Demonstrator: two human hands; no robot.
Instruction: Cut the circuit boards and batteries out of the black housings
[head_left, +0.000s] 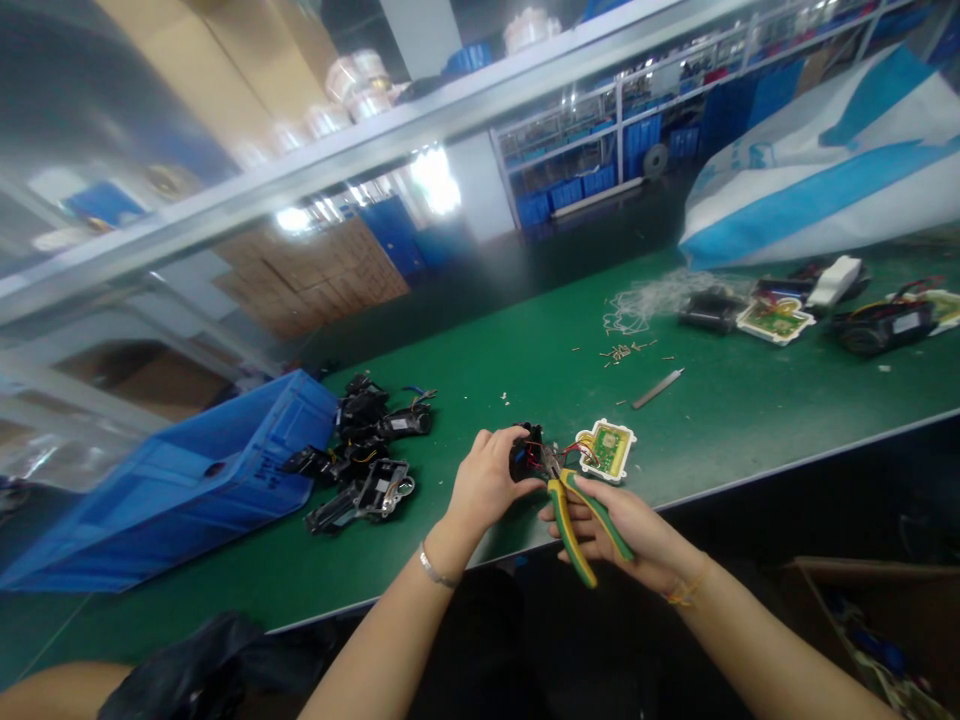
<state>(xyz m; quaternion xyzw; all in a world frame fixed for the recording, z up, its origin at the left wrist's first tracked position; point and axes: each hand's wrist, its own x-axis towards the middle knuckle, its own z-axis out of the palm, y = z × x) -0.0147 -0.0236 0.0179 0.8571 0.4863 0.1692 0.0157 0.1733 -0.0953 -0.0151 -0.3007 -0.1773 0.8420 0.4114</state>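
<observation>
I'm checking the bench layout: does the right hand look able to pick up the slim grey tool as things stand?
Probably not: the right hand is holding pliers, and the circuit board lies partly between it and the slim grey tool.

Your green-and-yellow pliers (563, 512), your black housing (524, 461), red wires (577, 446), your green circuit board (609, 449) in white casing (631, 436), your green worktop (487, 370), your blue bin (247, 480), a white bag (810, 190) striped blue

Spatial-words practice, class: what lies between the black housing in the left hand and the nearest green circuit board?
Red wires and the tips of the yellow-green pliers, in the head view.
</observation>
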